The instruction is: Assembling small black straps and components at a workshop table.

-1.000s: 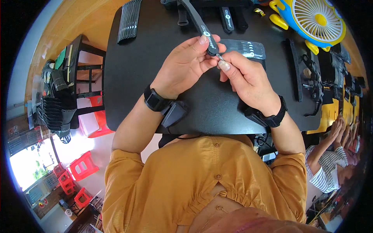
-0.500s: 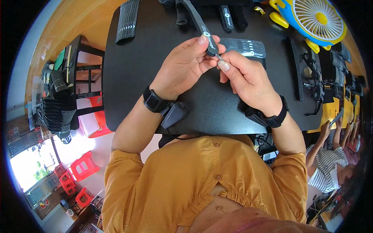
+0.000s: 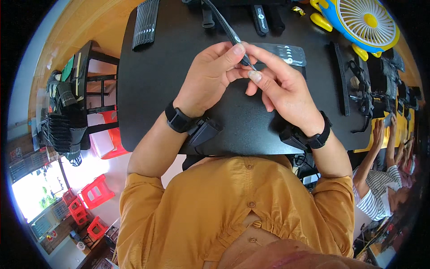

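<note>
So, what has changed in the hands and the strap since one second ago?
Almost nothing. Both hands, left and right, still pinch the end of the thin dark strap above the black table. The fan and the flat dark packet stayed in place.

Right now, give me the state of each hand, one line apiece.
Left hand: closed, pinching the thin dark strap near its end.
Right hand: fingers partly curled, thumb and forefinger pinching the same strap's tip.
</note>
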